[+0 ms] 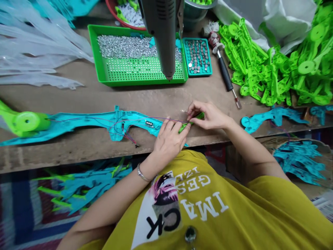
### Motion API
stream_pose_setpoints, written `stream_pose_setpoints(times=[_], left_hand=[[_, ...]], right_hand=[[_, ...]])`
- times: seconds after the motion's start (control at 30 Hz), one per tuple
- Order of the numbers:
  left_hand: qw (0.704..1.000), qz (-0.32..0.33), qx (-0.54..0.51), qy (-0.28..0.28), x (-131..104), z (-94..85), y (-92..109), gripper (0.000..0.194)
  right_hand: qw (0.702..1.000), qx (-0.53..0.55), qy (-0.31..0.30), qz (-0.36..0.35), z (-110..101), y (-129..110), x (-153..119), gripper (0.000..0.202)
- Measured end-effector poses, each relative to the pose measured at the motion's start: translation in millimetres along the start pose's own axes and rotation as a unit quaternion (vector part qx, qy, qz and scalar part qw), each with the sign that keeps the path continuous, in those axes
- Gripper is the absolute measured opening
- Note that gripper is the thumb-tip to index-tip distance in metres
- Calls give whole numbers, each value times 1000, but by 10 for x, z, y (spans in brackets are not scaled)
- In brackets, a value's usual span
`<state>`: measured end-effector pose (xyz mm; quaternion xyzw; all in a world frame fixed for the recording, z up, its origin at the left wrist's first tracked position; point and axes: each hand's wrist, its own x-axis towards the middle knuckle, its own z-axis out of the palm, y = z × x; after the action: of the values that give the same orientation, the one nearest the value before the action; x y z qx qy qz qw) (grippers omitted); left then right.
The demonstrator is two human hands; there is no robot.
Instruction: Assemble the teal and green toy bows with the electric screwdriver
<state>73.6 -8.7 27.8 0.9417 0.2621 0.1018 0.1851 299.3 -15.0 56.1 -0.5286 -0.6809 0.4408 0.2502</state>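
Note:
A long turquoise plastic half-shell, shaped like a toy gun (85, 121), lies along the front edge of the bench. My left hand (170, 139) rests flat over its right end, fingers stretched, beside a lime green strip (182, 128). My right hand (209, 116) is closed in a pinch above that strip, at the end of a thin purple wire (166, 118). The wire runs along the shell from the round lime green part (30, 122) at left. A small metal spring-like piece (149, 123) sits in the shell. What lies beneath my left palm is hidden.
An electric screwdriver (166, 41) hangs over a green tray (122, 83) of screws. A small teal tray (199, 73) holds metal discs. At right lie a black-handled screwdriver (225, 73), piled lime green parts (275, 69) and another turquoise shell (275, 116). Translucent sheets (39, 52) lie left.

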Motion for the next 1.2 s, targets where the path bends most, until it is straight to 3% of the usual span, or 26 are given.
stream_pose_setpoints(times=[0.13, 0.27, 0.4, 0.47, 0.6, 0.73, 0.87, 1.03, 1.2], left_hand=[[1000, 9, -3, 14, -23, 21, -38, 38], [995, 46, -4, 94, -174, 25, -29, 36], [980, 126, -19, 156, -268, -133, 94, 33], [979, 113, -2, 172, -203, -253, 157, 28], [992, 15, 32, 122, 47, -375, 180, 27], [998, -11, 36, 48, 156, -267, 109, 23], [994, -31, 66, 78, 95, -175, 101, 22], [987, -6, 91, 133, 31, -190, 160, 19], [988, -47, 96, 110, 51, -139, 102, 21]], right_hand=[[988, -129, 80, -28, 142, 24, -167, 12], [957, -245, 149, -45, 346, 86, -294, 8], [941, -281, 174, -77, 488, 143, -347, 14], [932, -293, 186, -102, 515, 158, -367, 18], [917, -305, 224, -129, 533, 173, -417, 24], [926, -256, 262, -93, 574, 178, -437, 19], [922, -230, 302, -76, 625, 167, -411, 16], [923, -174, 333, -82, 680, 132, -390, 25], [926, -147, 339, -80, 771, 90, -420, 37]])
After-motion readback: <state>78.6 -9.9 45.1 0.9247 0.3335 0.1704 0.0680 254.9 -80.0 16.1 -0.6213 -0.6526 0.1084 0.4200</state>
